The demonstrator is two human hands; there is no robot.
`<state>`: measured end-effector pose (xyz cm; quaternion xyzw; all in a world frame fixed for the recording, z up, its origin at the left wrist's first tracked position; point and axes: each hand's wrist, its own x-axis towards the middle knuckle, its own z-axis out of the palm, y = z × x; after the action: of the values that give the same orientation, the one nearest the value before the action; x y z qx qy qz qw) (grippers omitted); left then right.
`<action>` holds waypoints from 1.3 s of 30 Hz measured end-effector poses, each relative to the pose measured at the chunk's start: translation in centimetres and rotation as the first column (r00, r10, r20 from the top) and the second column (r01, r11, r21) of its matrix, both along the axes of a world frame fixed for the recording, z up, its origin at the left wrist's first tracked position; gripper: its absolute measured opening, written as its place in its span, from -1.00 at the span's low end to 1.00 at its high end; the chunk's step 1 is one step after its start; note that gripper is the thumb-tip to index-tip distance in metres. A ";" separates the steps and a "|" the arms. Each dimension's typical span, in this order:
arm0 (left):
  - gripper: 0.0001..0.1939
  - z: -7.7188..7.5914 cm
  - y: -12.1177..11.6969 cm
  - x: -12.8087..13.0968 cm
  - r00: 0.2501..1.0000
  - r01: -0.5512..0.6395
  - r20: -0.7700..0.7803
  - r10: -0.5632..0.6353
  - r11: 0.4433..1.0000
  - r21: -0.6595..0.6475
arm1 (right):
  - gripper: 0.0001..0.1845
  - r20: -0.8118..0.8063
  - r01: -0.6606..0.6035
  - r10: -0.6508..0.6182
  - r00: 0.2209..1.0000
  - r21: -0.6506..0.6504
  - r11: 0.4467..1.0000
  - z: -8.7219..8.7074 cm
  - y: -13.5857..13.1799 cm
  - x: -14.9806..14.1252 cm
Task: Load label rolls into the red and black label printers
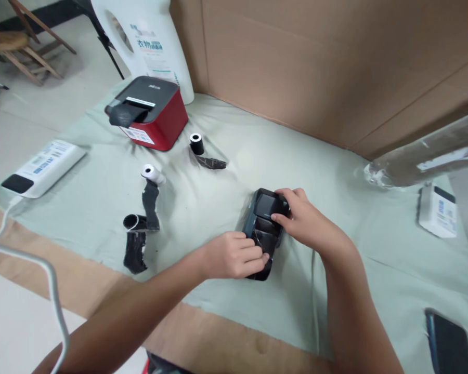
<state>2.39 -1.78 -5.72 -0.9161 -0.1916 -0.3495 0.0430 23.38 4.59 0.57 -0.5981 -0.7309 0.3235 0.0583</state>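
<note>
On the green cloth lies a black handheld device (pixel 271 203), boxy like a small portable printer. My right hand (pixel 306 218) grips its far right end, thumb on top and fingers over the edge. A dark glossy paper strip (pixel 264 239) lies across the device's near part. My left hand (pixel 236 254) is closed over the near left side, its fingers seemingly pinching the strip; the fingertips partly hide the contact. To the left stand a white paper roll (pixel 153 173) and a small black roll (pixel 197 145), each beside dark strips. A curled black roll (pixel 134 223) lies nearer me.
A red and black desktop printer (pixel 167 117) with a dark strip stands back left before a white detergent bottle (pixel 156 47). Cardboard (pixel 296 57) walls the back. White power banks (pixel 42 169) lie at both sides, a phone (pixel 450 343) at near right. A cable (pixel 54 291) crosses front left.
</note>
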 end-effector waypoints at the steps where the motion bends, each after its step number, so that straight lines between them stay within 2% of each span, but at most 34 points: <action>1: -0.93 0.0 0.0 0.0 1.000 -0.002 -0.003 0.002 1.000 0.002 | -0.62 -0.003 -0.003 0.003 1.000 -0.011 1.000 0.0 0.1 0.0; 10: -0.96 -0.4 -0.1 -0.2 1.000 0.004 -0.018 -0.004 1.000 0.001 | -0.60 0.007 -0.040 0.041 0.999 -0.066 0.997 0.0 0.5 0.1; 15: -0.95 -0.1 -0.1 -0.3 1.000 0.000 -0.004 0.000 1.000 0.019 | -0.56 -0.006 -0.036 0.036 0.999 -0.102 0.994 0.3 0.6 0.1; 22: -0.96 0.0 0.0 -0.4 1.000 0.009 0.021 -0.009 1.000 0.018 | -0.52 -0.044 -0.080 0.075 0.996 -0.105 0.991 0.5 0.9 0.7; 30: -0.91 -0.7 0.2 -0.3 0.999 0.020 0.042 -0.020 1.000 0.001 | -0.56 0.036 -0.052 0.055 0.998 -0.082 0.995 -0.2 0.8 -0.1; 39: -0.88 -0.5 0.0 -0.1 0.998 0.007 0.068 -0.010 0.999 0.045 | -0.56 0.020 -0.033 0.035 0.999 -0.118 0.992 1.1 0.5 -0.3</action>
<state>2.30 -1.77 -6.22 -0.9033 -0.1813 -0.3848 0.0555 23.13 5.07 1.63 -0.5915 -0.7212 0.3606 0.0093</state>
